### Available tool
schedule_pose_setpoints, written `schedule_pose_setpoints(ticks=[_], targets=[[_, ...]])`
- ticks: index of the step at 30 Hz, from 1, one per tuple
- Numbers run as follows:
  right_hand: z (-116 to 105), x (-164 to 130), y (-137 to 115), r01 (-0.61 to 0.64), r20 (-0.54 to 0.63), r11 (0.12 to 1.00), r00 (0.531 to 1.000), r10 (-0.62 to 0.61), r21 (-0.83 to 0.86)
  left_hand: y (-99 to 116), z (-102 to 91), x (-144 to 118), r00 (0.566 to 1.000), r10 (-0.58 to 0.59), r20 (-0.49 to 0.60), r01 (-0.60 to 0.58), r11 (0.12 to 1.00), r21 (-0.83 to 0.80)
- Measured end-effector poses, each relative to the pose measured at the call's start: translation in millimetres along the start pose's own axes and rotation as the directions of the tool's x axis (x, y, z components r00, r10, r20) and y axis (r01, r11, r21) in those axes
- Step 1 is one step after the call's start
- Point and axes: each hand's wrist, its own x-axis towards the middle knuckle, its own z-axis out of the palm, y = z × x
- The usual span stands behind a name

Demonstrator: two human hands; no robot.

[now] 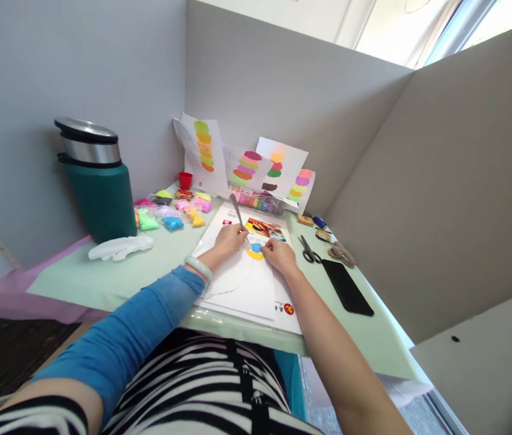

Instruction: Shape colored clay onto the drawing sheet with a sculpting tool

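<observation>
My left hand (230, 239) is closed around a metal fork (236, 210), its handle pointing up and its tines down at the paper. Those tines meet the left edge of a flat piece of blue clay (256, 247). Just below the blue lies a yellow clay piece (255, 255), curved along its lower side. My right hand (280, 254) has its fingers curled, with the tips pinched at the blue clay's right edge. Under both hands is a white sheet of paper (238, 290) with a thin drawn line, resting on a printed pad with a colourful picture (265, 229).
Left of the paper are small bags of coloured clay (173, 223), a red cup (185, 180), a white crumpled item (121, 247) and a green flask (102, 199). Scissors (309, 250) and a black phone-like slab (347, 287) lie right. Colour-swatch sheets (205, 151) lean behind.
</observation>
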Motion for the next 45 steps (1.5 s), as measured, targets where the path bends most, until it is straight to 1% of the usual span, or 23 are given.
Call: schedule_pose_setpoints(ticks=[2, 5, 7, 9, 12, 15, 19, 24, 29, 32, 34, 36, 39, 41, 43, 45], targets=[[-0.2, -0.1, -0.1, 0.004, -0.005, 1.000, 1.000, -0.004, 0.001, 0.4, -1.5, -0.1, 1.000, 0.013, 0.009, -0.013, 1.000, -0.025], [0.3, 0.1, 0.0, 0.010, -0.008, 1.000, 1.000, -0.010, 0.004, 2.4, -2.4, -2.4, 0.994, 0.079, 0.079, -0.075, 0.995, -0.061], [0.8, 0.2, 0.2, 0.007, -0.005, 1.000, 1.000, -0.007, 0.005, 3.6, -1.7, -4.0, 0.989, 0.102, 0.112, -0.098, 0.995, -0.034], [1.1, 0.2, 0.3, 0.004, -0.003, 1.000, 1.000, -0.004, 0.004, 4.2, -0.5, -4.5, 0.988, 0.093, 0.119, -0.096, 0.995, 0.023], [1.1, 0.1, 0.4, 0.002, -0.001, 1.000, 1.000, -0.002, 0.001, 4.7, 0.6, -3.7, 0.993, 0.064, 0.103, -0.074, 0.993, 0.089], [0.7, 0.0, 0.2, 0.003, 0.001, 1.000, 1.000, -0.003, -0.002, 5.3, 0.1, -2.6, 0.996, 0.034, 0.083, -0.043, 0.993, 0.112], [0.1, -0.2, -0.6, -0.012, 0.011, 1.000, 1.000, 0.013, -0.008, 5.9, -2.1, -3.1, 0.997, 0.008, 0.073, -0.015, 0.996, 0.093], [-0.7, -1.2, -1.6, -0.006, 0.006, 1.000, 1.000, 0.006, -0.007, 5.7, -1.5, -4.3, 0.994, 0.056, 0.089, -0.062, 0.996, 0.070], [-1.7, -1.8, -1.7, -0.007, 0.009, 1.000, 1.000, 0.007, -0.008, 2.0, 0.5, -1.0, 0.998, 0.032, 0.057, -0.035, 0.997, 0.070], [-1.2, -1.4, -1.0, 0.003, 0.007, 1.000, 1.000, -0.003, -0.003, 0.1, -0.4, 0.8, 0.999, 0.026, 0.027, -0.027, 0.999, 0.036], [-0.1, -0.8, -0.2, 0.012, 0.005, 1.000, 1.000, -0.012, -0.002, 0.7, -1.4, 0.5, 0.998, 0.061, 0.030, -0.061, 0.998, -0.009], [1.2, 0.0, 0.7, 0.020, -0.002, 1.000, 1.000, -0.020, -0.004, 2.7, -2.0, -0.9, 0.990, 0.130, 0.052, -0.128, 0.991, -0.048], [1.7, 1.0, 1.8, 0.017, -0.020, 1.000, 1.000, -0.017, 0.000, 5.2, -1.1, -3.3, 0.965, 0.244, 0.099, -0.240, 0.969, -0.053], [0.2, 0.7, 1.4, 0.008, -0.038, 1.000, 0.999, -0.007, 0.028, 5.2, 0.5, -4.1, 0.947, 0.292, 0.130, -0.289, 0.956, -0.042], [-2.7, -0.6, -0.1, 0.036, -0.079, 0.991, 0.997, -0.026, 0.125, 4.0, 2.0, -4.4, 0.937, 0.318, 0.147, -0.314, 0.948, -0.048], [-5.5, -2.6, -3.0, 0.129, -0.136, 0.943, 0.987, -0.091, 0.306, 3.0, 2.8, -4.9, 0.924, 0.343, 0.168, -0.337, 0.939, -0.065]])
